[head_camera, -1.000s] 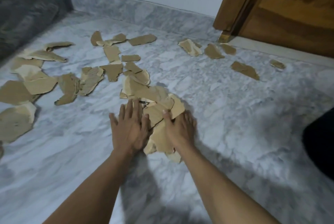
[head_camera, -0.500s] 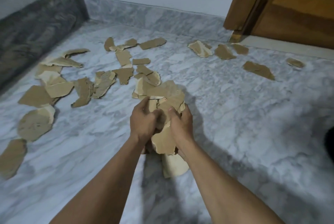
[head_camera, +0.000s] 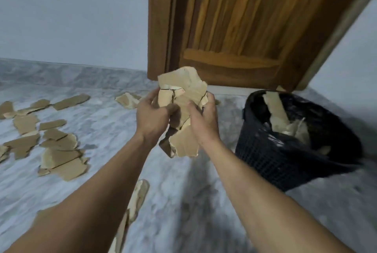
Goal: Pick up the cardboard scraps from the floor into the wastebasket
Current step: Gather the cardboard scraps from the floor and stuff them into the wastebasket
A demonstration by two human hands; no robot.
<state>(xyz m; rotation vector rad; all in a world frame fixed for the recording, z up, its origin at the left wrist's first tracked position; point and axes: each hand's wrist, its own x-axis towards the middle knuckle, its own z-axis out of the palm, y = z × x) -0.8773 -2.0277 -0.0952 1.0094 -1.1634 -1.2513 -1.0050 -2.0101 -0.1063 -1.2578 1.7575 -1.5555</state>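
Two bare forearms, no sleeves, no watch, no bands at either wrist; left hand (head_camera: 152, 117) and right hand (head_camera: 204, 119) ungloved, ringless where fingers show, short nails, knuckles and thumbs plain beside the door (head_camera: 234, 28)

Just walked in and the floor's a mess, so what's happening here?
A person is clearing torn cardboard off the marble floor. Both hands, left hand and right hand, grip one bundle of scraps held up in the air, left of a black wastebasket that already has some cardboard inside. It stands by a wooden door. Many loose scraps lie on the floor to the left.
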